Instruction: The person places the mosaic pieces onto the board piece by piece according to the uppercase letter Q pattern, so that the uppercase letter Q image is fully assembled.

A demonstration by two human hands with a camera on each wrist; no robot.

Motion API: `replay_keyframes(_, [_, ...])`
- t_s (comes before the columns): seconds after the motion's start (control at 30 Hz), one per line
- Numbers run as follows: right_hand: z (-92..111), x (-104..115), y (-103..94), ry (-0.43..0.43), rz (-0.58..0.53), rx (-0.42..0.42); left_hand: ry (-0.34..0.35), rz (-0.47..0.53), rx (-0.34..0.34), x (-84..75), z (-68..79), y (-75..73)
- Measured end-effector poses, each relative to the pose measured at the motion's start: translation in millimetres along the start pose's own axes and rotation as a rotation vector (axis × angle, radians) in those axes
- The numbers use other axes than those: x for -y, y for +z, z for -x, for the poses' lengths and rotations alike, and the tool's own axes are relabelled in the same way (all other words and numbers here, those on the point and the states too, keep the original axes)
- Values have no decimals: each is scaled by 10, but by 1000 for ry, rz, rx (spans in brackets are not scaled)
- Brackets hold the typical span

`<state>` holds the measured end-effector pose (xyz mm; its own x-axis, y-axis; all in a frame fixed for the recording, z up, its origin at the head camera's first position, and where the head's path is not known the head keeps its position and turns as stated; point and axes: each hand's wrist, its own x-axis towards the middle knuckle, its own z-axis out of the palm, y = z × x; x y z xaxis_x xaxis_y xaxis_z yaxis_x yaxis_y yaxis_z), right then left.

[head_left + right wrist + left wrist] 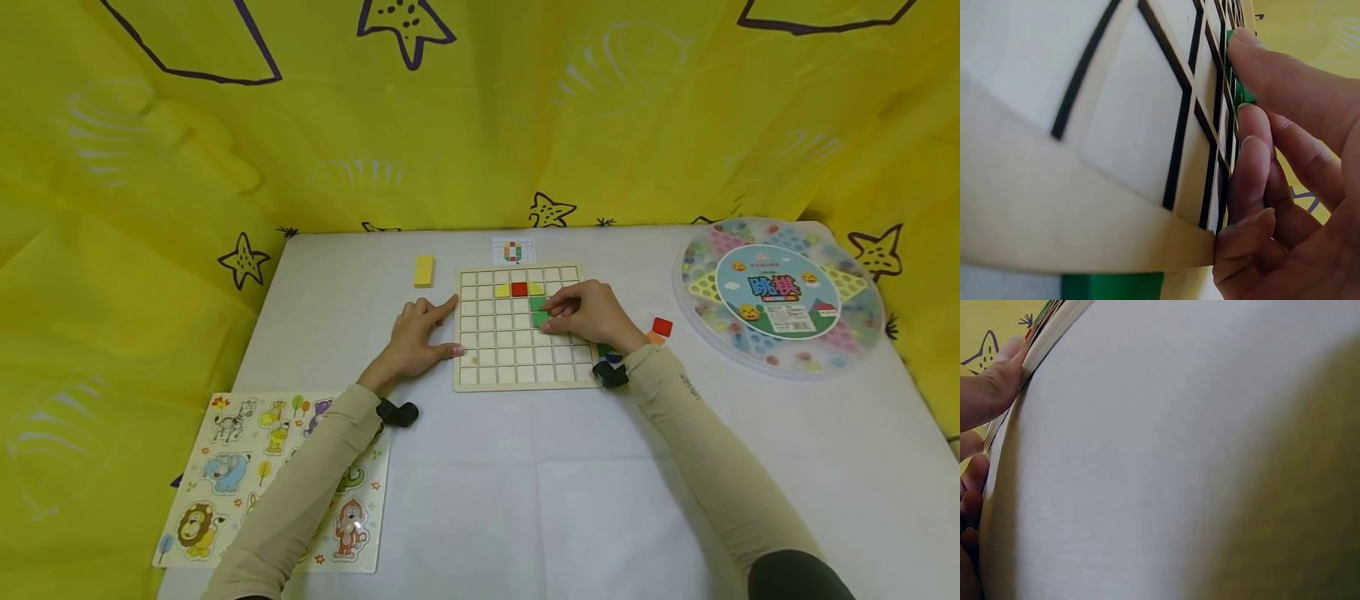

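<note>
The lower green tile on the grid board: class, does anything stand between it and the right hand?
Nothing visible does. The right hand has its thumb and forefinger at the lower green tile, with no other piece between. The upper green tile lies just beyond it on the grid board.

My beige sleeves [303, 483] end at both wrists.
A small black device [611, 374] sits at each wrist; behind my right hand [592, 312], dark lettering [689, 387] marks the sleeve.

We see a pale wooden gridded board [525, 387] bearing one red square tile [519, 289], small yellow tiles [502, 292] and green square tiles [537, 304]. We also see a bright yellow cloth backdrop [480, 125], patterned with purple-outlined starfish and pale shells.
</note>
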<state>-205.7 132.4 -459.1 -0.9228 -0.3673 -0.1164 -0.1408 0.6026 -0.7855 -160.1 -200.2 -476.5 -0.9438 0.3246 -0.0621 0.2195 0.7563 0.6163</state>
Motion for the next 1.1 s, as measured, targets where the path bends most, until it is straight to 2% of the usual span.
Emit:
replay_keyframes(0.83, [-2, -11, -5, -21, 9, 10, 16, -2, 1, 27, -10, 15])
replay_keyframes(1.1, [38, -23, -95, -16, 3, 40, 7, 1, 3, 30, -6, 18])
